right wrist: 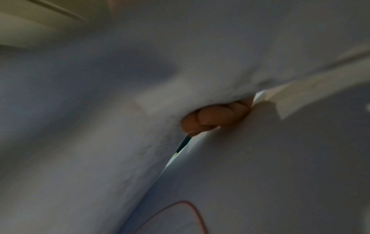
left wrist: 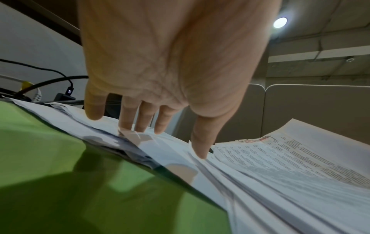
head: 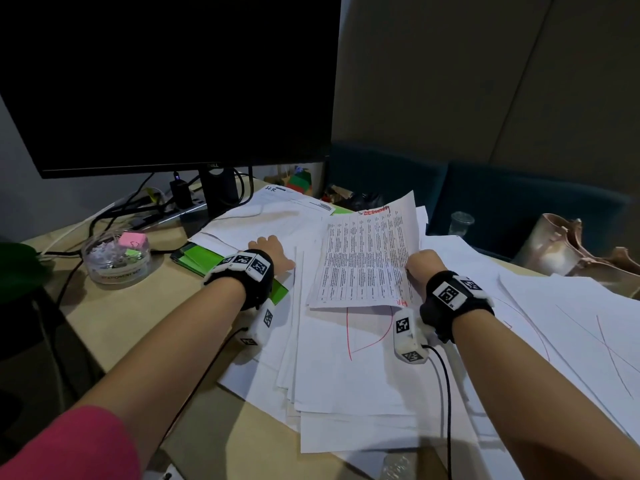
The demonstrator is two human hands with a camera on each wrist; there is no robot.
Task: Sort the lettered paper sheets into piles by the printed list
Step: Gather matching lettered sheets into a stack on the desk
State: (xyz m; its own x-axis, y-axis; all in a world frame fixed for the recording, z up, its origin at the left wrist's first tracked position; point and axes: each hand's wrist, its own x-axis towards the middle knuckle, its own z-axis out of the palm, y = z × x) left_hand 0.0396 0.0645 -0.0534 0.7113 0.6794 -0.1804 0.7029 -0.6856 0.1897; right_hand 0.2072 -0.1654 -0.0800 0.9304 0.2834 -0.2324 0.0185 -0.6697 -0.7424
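Note:
A printed sheet (head: 367,258) with dense table text and red handwriting is lifted and curved above the pile of white sheets (head: 346,375). My right hand (head: 424,266) pinches its right edge; the right wrist view shows curled fingertips (right wrist: 212,117) under the paper (right wrist: 100,110). My left hand (head: 272,252) lies flat with straight fingers (left wrist: 144,120) on the papers (left wrist: 170,147) to the left, thumb beside the printed sheet (left wrist: 290,158). A red curve is drawn on the sheet below (head: 367,341). A sheet marked "H.R." (head: 291,199) lies farther back.
A dark monitor (head: 166,81) stands at the back left with cables (head: 138,206) at its foot. A clear tub (head: 116,258) of notes sits left. Green folders (head: 204,259) lie under the left papers. More sheets (head: 571,323) spread right, by a glass (head: 462,221).

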